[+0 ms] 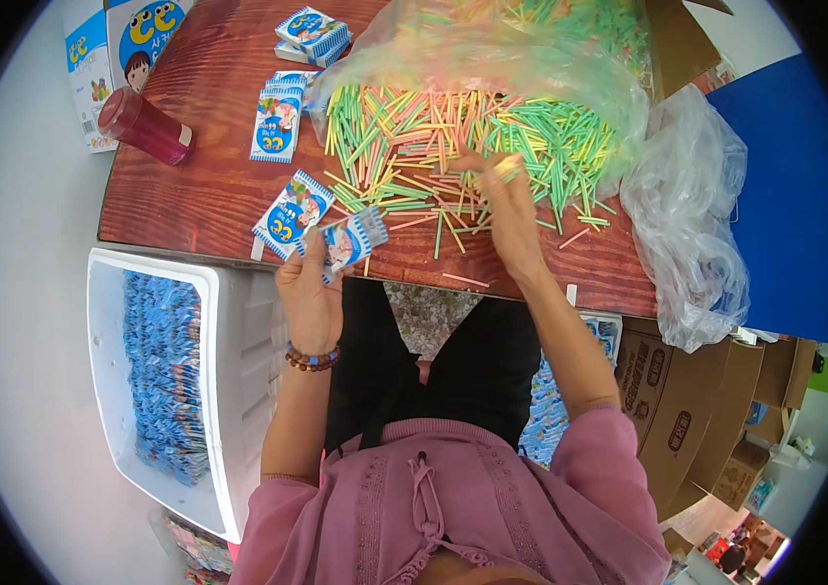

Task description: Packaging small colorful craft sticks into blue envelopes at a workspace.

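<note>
My left hand (308,297) pinches a small blue-and-white packet (350,242) above the table's front edge. Just behind it, another packet (290,214) of the same kind lies flat on the wood. My right hand (513,219) is over the front of a heap of thin coloured sticks (404,156) in green, yellow and pink. Its fingers are bent around a few pale yellow stick ends; how many they hold cannot be made out. The heap spills from a big clear plastic bag (492,58) lying open toward me.
More packets (277,125) lie in small stacks at the back left, near a red-lidded jar (148,127) on its side. A white foam box (229,390) full of packets stands at the lower left. Crumpled plastic (692,205) hangs at the table's right; cardboard boxes (687,409) stand below.
</note>
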Tool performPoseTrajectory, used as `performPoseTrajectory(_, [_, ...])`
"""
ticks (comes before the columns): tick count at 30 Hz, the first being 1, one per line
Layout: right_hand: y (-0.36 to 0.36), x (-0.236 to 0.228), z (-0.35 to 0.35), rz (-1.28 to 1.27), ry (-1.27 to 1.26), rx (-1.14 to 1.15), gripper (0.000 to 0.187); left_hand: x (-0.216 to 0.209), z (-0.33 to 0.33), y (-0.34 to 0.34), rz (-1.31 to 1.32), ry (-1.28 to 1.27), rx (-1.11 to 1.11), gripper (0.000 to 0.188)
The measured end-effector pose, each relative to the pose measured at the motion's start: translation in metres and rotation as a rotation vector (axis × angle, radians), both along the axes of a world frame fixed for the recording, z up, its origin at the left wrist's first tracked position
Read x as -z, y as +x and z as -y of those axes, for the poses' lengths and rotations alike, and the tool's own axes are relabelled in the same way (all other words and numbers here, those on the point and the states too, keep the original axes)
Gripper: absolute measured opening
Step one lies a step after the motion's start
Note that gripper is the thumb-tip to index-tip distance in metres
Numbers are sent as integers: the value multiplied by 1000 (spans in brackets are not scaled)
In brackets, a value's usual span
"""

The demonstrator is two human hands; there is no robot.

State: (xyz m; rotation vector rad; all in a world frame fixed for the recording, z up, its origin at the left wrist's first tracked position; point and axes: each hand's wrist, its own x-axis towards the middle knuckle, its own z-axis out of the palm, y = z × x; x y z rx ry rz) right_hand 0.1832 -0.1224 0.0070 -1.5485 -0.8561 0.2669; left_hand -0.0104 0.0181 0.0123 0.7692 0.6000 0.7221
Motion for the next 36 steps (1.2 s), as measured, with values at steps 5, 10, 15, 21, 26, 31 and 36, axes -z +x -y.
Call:
performPoseTrajectory(5, [-21, -34, -19, -588, 671, -55, 18, 9, 13, 21, 90, -58, 129, 22])
performPoseTrajectory(10, [-42, -37, -34, -529, 839, 5, 19, 9, 32, 39, 52, -21, 101, 20])
performPoseTrajectory(15, [-44, -44, -41, -439, 804, 72, 19, 5, 36, 41, 54, -63, 83, 20])
performPoseTrajectory(21, [-52, -49, -49, -294, 841, 61, 15, 11, 37, 44, 51, -84, 43, 20])
performPoseTrajectory(26, [-77, -40, -54, -323, 768, 171, 16, 3, 43, 49, 97, -101, 1, 21])
performPoseTrajectory(31, [-91, -44, -51, -417, 630, 194, 16, 4, 45, 51, 162, -155, -30, 20])
performPoseTrajectory(36, [-91, -37, -51, -370, 555, 98, 18, 14, 42, 53, 182, -164, -19, 24])
